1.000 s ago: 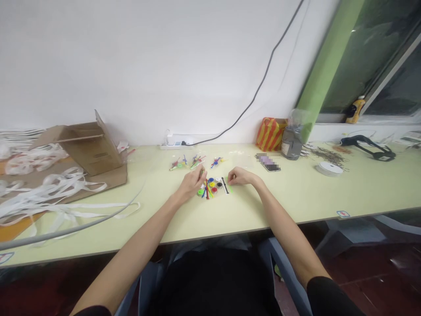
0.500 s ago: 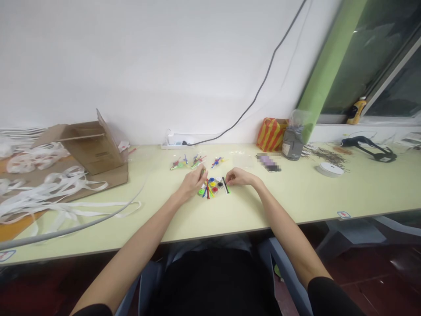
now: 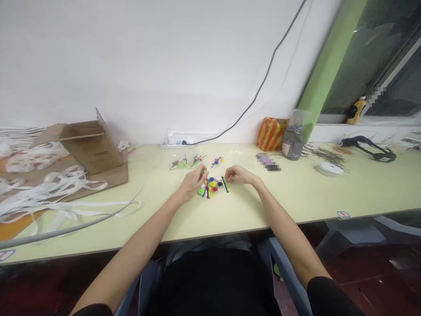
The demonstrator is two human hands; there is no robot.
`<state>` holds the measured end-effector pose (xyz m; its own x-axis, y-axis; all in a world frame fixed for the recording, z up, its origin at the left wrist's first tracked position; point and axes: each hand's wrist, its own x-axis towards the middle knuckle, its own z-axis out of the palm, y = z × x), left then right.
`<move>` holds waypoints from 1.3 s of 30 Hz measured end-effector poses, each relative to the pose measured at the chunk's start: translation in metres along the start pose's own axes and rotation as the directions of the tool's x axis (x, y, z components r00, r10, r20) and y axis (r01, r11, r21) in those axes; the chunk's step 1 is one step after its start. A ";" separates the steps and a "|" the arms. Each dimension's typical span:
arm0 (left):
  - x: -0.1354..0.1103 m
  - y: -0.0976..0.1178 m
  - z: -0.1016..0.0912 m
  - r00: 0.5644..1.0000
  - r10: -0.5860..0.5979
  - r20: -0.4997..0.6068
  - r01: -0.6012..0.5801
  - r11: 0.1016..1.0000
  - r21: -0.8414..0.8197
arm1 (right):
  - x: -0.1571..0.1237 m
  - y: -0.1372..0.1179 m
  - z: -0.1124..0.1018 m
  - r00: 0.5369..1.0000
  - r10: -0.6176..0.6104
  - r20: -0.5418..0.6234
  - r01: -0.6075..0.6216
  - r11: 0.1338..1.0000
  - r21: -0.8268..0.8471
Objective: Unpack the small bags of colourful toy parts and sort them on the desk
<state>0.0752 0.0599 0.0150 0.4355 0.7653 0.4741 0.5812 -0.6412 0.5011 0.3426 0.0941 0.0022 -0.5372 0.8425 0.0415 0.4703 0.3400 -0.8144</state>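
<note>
Head view: the pale-green surface (image 3: 296, 197) runs across, a cardboard box (image 3: 94, 149) at ten o'clock. Coloured plastic parts (image 3: 212, 186) lie at twelve o'clock, your left hand (image 3: 192, 183) gripping a small piece (image 3: 202, 172), your right hand's (image 3: 238, 175) grip unclear beside them.

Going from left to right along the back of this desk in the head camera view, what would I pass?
A cardboard box, then a white power strip, an orange-and-yellow striped bag, a grey jar, a white roll of ribbon, and a black strap.
</note>
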 end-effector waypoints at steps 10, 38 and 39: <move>-0.002 -0.002 0.005 0.996 0.069 0.049 -0.064 0.993 -0.103 | 0.002 -0.033 0.022 0.958 -0.156 -0.241 0.201 0.963 0.177; 0.002 -0.012 -0.004 0.997 -0.060 -0.053 0.062 0.997 0.047 | -0.011 -0.026 0.006 0.969 -0.242 0.050 0.247 0.938 -0.242; 0.002 -0.011 -0.004 0.997 -0.062 -0.051 0.065 0.997 0.048 | -0.011 -0.025 0.007 0.969 -0.241 0.062 0.249 0.938 -0.240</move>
<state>0.0669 0.0684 0.0131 0.3633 0.7997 0.4780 0.6407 -0.5869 0.4950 0.3321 0.0733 0.0186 -0.6770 0.7081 0.2005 0.4758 0.6290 -0.6148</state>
